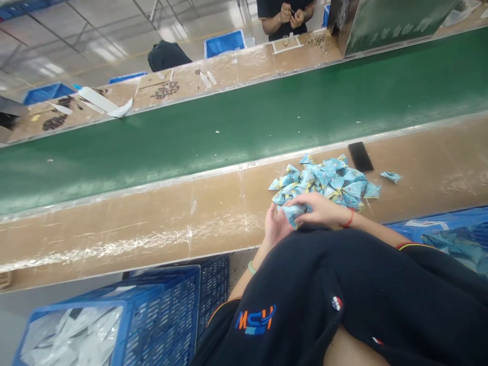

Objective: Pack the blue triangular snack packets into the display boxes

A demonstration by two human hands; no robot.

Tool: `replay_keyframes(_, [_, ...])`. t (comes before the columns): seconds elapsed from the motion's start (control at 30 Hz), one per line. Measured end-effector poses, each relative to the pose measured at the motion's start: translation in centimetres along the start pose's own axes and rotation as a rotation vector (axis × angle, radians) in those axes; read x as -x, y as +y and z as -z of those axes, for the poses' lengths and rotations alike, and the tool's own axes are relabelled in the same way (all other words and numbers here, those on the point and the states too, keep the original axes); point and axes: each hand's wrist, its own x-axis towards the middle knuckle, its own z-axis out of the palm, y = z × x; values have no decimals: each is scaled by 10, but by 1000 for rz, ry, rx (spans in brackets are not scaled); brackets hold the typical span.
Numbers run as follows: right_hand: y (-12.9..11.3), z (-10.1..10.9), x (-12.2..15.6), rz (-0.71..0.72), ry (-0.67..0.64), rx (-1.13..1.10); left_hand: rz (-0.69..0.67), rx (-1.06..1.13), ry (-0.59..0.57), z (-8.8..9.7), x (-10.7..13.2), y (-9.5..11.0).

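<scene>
Both your hands close on one packet (294, 211): your right hand (324, 208) pinches it from above with fingers curled over the top, and your left hand (275, 227) cups it from below, fingers pressed to its underside. That packet is light blue with some yellow and sits just above the near edge of the brown bench (152, 223), right in front of your dark shirt (343, 284). Just beyond your hands is one pile (324, 180) of the same blue packets, touching and overlapping; too many to count exactly, a couple dozen at least. One stray packet (391, 176) lies alone to the right of the pile, apart from it. One black phone (360, 156) lies flat just behind the pile, by the edge of the green belt (229, 127). You wear one red string (349, 219) on the right wrist and one green band (251, 267) on the left. Two blue crates stand below the bench at lower left: the front crate (160, 310) holds white bags, number unclear, and the back crate (215, 290) is just behind it. Across the belt, one co-worker (284, 20) stands at the far bench (244, 63), two hands together on something small; can't tell what. One black bag (168, 55) and one blue bin (224, 43) sit behind that bench.
</scene>
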Motion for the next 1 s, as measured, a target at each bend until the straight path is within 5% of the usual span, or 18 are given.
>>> replay_keyframes(0.1, [-19,47,9,17,92,-187,-36,52,63,8,0,0])
replay_keyframes(0.23, [-45,91,21,-22,333,-12,-63,57,138,17,-1,1])
replay_keyframes(0.43, [-10,87,21,-99,369,198,-77,55,202,21,-3,4])
replay_keyframes(0.57, [19,92,47,-143,717,428,-87,-34,214,32,-12,7])
replay_keyframes(0.7, [25,126,133,-285,1194,664,-2,-251,162,42,-28,2])
replay_keyframes(0.83, [38,137,258,-762,1429,871,157,-476,72,33,-52,-7])
replay_keyframes(0.9, [54,116,321,-1119,1400,822,238,-601,16,19,-67,-16])
replay_keyframes(1.0, [74,47,393,-1539,1328,600,332,-785,-82,-15,-85,-41])
